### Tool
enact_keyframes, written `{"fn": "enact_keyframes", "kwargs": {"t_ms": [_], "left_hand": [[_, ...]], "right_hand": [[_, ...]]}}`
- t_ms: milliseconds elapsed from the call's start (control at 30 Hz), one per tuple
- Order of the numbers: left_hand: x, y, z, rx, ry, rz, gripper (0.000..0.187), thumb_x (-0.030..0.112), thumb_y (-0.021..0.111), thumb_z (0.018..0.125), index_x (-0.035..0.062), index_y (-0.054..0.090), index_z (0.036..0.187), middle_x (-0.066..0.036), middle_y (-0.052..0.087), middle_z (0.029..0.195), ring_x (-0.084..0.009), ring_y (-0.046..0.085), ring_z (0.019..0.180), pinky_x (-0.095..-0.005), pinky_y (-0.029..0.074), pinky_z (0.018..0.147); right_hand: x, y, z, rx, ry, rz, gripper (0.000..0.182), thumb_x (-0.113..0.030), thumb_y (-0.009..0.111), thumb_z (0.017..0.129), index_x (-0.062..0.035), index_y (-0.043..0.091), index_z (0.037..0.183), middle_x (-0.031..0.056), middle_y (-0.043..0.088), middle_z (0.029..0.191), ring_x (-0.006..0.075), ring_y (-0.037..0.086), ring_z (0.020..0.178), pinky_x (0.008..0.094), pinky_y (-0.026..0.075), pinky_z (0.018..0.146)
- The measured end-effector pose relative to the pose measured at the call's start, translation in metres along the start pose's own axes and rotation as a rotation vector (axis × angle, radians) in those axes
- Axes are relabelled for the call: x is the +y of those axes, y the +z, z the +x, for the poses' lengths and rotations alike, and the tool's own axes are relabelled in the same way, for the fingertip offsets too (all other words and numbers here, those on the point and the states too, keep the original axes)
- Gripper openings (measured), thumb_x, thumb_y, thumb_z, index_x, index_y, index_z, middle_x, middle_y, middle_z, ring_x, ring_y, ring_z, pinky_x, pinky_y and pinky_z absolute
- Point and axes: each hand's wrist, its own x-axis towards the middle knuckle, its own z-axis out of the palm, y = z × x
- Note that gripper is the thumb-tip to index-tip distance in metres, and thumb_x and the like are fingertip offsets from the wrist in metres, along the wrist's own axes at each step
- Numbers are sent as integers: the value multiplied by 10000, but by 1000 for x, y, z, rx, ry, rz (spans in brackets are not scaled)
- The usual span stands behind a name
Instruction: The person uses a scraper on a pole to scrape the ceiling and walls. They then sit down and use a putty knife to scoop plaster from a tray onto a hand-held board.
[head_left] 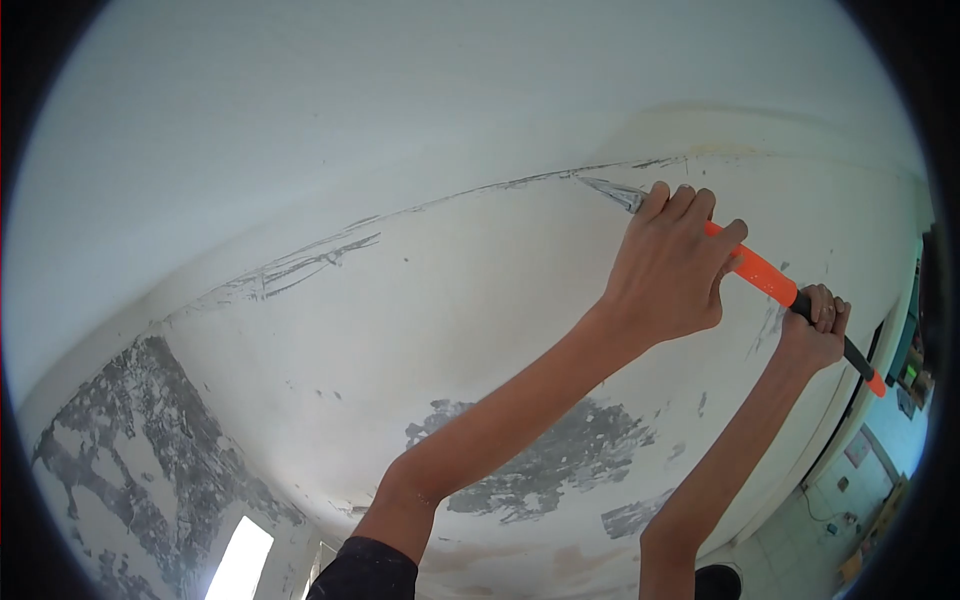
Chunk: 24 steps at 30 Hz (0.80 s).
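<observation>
A long tool with an orange and black handle (765, 275) slants across the upper right of the view. My left hand (675, 255) is wrapped round its upper part, close to the pointed metal blade (612, 192). The blade's tip lies at the scraped dark line (520, 182) where the white wall (480, 290) meets the ceiling (380, 90). Lower on the black part of the handle, my right hand (818, 328) is closed round it. The handle's orange end sticks out below that hand.
Grey bare patches show on the wall (560, 455) below my arms and on the side wall (150, 450) at left. A bright window (240, 560) is at the lower left. Tiled floor (790, 540) and assorted items appear at the lower right.
</observation>
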Motion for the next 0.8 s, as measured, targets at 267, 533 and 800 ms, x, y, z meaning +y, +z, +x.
{"fn": "enact_keyframes", "kwargs": {"t_ms": [267, 533, 800], "left_hand": [[-15, -23, -2, -26, -35, 0, 121, 117, 694, 823, 94, 686, 942, -82, 523, 770, -243, 504, 757, -380, 355, 763], [-51, -121, -71, 38, -175, 350, 244, 40, 676, 758, 138, 724, 977, -35, 704, 929, -263, 618, 970, -414, 389, 879], [20, -191, -204, -113, -405, 392, 273, 251, 590, 870, 82, 735, 1027, -79, 638, 951, -264, 583, 930, -384, 337, 898]], "right_hand": [[31, 19, -11, 32, 32, -18, 266, -129, 470, 997, -81, 439, 738, -38, 234, 525, 86, 234, 424, 224, 246, 390], [143, 33, -98, 82, 264, -220, 343, -209, 527, 997, -99, 438, 684, -44, 259, 559, 101, 211, 462, 280, 179, 454], [84, 19, -237, 13, 654, -294, 334, -252, 455, 1039, -146, 405, 726, -36, 352, 593, 138, 369, 574, 328, 321, 636]]}}
